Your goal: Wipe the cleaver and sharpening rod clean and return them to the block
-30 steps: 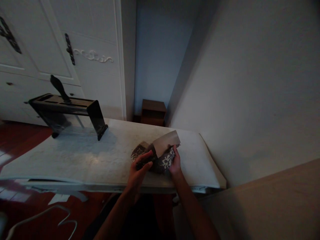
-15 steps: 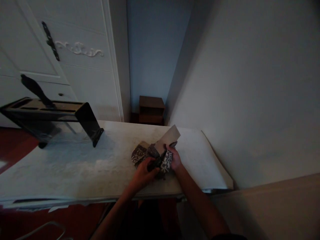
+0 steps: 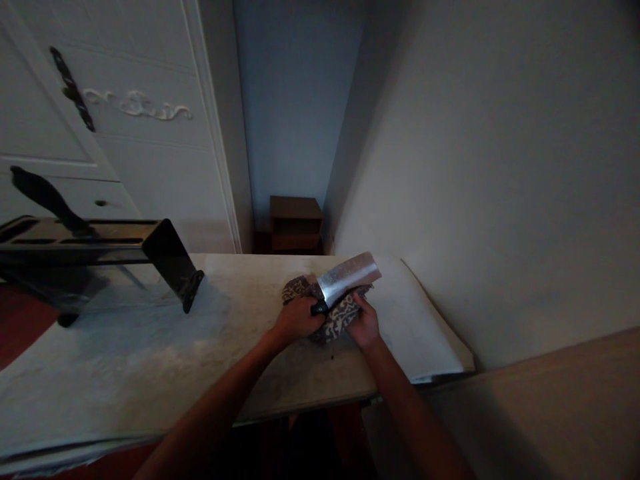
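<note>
A cleaver (image 3: 350, 275) with a broad shiny blade and a dark handle is held low over the table, its blade pointing up and to the right. My left hand (image 3: 299, 318) is closed round the handle. A dark cloth with a pale leafy pattern (image 3: 338, 321) lies bunched beneath and beside the blade, and part of it shows left of the handle. My right hand (image 3: 365, 321) grips this cloth at its right side, close under the blade's lower edge. Some of the right fingers are hidden by the cloth.
On the left of the white-covered table (image 3: 210, 373) stands a black knife block (image 3: 170, 257) with a dark-handled knife (image 3: 47, 199) in it. Behind are a white cabinet (image 3: 150, 160) and a small brown stand (image 3: 296, 220). A pale wall (image 3: 475, 167) rises on the right.
The left hand has closed more fully on the cleaver's handle. The blade has turned flatter and shines now. Both hands and the cloth sit slightly further right, and the whole view has shifted.
</note>
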The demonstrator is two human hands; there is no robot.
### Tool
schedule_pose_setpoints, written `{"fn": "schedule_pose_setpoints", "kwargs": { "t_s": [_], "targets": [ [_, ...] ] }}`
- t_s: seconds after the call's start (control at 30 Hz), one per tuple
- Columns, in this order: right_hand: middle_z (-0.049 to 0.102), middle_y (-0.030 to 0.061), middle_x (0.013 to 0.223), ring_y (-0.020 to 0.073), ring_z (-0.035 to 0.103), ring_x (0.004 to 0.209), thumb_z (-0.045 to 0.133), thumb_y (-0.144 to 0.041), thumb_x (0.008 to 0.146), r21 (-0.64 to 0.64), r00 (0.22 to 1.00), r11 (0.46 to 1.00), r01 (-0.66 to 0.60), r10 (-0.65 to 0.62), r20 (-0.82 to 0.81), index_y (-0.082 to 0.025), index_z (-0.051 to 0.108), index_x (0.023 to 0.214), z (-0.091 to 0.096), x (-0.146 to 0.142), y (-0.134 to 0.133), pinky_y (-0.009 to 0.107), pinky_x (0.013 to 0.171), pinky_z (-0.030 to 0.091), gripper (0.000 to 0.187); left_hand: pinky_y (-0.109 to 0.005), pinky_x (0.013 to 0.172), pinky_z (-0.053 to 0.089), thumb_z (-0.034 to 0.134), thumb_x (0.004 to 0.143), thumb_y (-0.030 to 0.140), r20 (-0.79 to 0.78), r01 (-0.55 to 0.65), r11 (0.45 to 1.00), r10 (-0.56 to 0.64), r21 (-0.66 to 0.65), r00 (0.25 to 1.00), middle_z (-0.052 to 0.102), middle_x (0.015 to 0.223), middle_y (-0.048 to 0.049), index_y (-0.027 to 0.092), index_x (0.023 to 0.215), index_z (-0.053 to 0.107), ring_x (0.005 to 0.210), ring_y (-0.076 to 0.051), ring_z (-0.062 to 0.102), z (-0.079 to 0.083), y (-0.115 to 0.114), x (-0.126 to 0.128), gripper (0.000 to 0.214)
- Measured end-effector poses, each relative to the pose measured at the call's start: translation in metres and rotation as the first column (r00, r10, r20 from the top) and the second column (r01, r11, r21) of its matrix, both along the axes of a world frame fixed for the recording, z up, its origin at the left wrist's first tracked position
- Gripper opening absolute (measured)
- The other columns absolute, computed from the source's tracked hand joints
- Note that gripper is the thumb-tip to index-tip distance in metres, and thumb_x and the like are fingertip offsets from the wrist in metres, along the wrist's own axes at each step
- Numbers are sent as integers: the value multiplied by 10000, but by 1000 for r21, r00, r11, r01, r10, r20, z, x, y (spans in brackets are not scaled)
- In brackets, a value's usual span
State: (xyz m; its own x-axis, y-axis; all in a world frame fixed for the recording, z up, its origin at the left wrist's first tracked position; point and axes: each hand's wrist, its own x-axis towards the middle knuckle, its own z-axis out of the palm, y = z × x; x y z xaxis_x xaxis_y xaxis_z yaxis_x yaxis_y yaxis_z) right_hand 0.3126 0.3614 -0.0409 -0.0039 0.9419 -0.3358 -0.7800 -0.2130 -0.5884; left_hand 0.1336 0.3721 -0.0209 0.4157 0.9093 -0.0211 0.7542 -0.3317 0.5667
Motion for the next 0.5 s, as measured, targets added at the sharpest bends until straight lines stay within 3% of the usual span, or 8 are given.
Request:
{"fn": "schedule_pose_setpoints", "kwargs": {
  "t_s": [0.13, 0.23, 0.4, 0.5],
  "targets": [
    [720, 26, 836, 227, 675, 805, 589, -133, 582, 163, 994, 980, -113, 111, 18, -158, 662, 798, -5, 8, -4, 434, 871, 525, 230, -284, 639, 396, 502, 791, 337, 37, -8, 996, 5, 93, 999, 676, 815, -72, 161, 789, 617, 750, -206, 631, -10, 2, -8, 210],
    [722, 43, 822, 275, 678, 832, 602, -91, 496, 234, 978, 950, -206, 190, 90, -147, 668, 793, -8, 9, -4, 478, 854, 529, 309, -285, 636, 384, 515, 789, 334, 63, -6, 992, -3, 129, 998, 667, 806, -67, 156, 806, 611, 736, -199, 617, -16, 1, -11, 202],
    [722, 19, 787, 215, 675, 686, 754, -45, 469, 231, 960, 958, -169, 107, 260, -168, 690, 776, 0, -6, 13, 369, 738, 565, 337, -284, 668, 399, 523, 795, 320, 142, -64, 986, 42, 153, 989, 667, 844, -70, 149, 847, 613, 782, -206, 622, -25, 4, -11, 200],
    [722, 29, 815, 187, 674, 702, 823, -102, 485, 229, 926, 948, -219, 129, 354, -156, 701, 808, 10, -16, 28, 317, 723, 560, 350, -288, 710, 422, 508, 819, 303, 167, -107, 986, 86, 126, 982, 671, 888, -87, 135, 907, 612, 826, -215, 630, -27, 7, -13, 217]
  ]
}}
